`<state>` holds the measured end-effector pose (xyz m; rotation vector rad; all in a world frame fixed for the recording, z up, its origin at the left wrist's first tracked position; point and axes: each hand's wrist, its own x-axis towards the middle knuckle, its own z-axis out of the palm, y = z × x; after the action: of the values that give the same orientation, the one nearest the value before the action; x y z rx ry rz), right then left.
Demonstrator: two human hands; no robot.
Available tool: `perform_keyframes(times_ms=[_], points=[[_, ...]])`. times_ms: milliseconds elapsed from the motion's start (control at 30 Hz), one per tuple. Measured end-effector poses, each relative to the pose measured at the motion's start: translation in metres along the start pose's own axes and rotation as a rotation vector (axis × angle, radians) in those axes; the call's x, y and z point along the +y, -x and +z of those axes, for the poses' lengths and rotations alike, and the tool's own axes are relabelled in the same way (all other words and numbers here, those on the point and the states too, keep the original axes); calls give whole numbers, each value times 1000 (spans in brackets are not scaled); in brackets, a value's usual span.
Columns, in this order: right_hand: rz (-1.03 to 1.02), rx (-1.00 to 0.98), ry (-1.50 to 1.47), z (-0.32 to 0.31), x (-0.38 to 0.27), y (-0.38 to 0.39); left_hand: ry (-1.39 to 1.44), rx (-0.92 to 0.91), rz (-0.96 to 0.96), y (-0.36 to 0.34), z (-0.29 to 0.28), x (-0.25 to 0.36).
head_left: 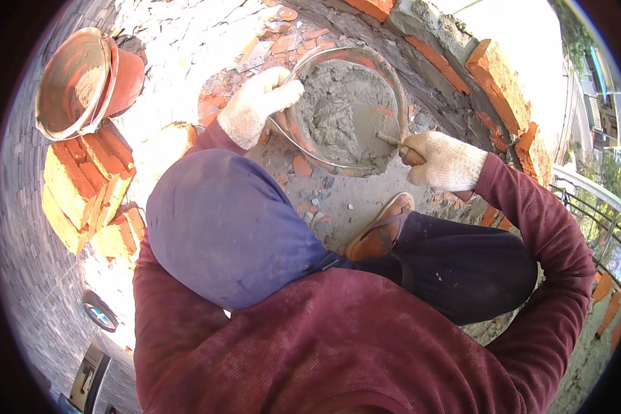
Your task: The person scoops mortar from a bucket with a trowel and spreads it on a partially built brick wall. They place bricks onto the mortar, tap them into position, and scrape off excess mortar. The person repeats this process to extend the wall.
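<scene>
A round bucket (pixel 291 130) of wet grey mortar (pixel 334 103) stands in front of me, its rim smeared with mortar. My left hand (pixel 252 110), in a pale knit glove, is closed on the bucket's left rim, thumb stretched over the edge. On the opposite side my right hand (pixel 445 160), gloved the same way, grips a trowel (pixel 412 156) by its wooden handle. The trowel's metal shank reaches over the rim into the mortar, where its blade is hidden.
A low curved brick wall (pixel 497 86) with mortar runs along the far right. Reddish buckets (pixel 72 86), one inside another, rest tilted by stacked orange bricks (pixel 83 179) at left. Broken brick pieces (pixel 283 45) litter the ground. My sandalled foot (pixel 386 224) is close below the bucket.
</scene>
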<state>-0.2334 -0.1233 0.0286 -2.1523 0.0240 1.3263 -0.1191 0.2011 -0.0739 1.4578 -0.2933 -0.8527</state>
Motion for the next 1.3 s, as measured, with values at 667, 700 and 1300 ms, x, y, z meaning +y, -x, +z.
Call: perform_keyframes(times_ms=[667,700,1300], points=[[-122,-188,-375,-10,37,1,40,-34,53,10,-19,-18],[-130,-186,-405,-14,40,6,130,-11,53,10,-20,-26],[67,1210,879,-118,14,-49,399,182,-19,24,-24,-42]])
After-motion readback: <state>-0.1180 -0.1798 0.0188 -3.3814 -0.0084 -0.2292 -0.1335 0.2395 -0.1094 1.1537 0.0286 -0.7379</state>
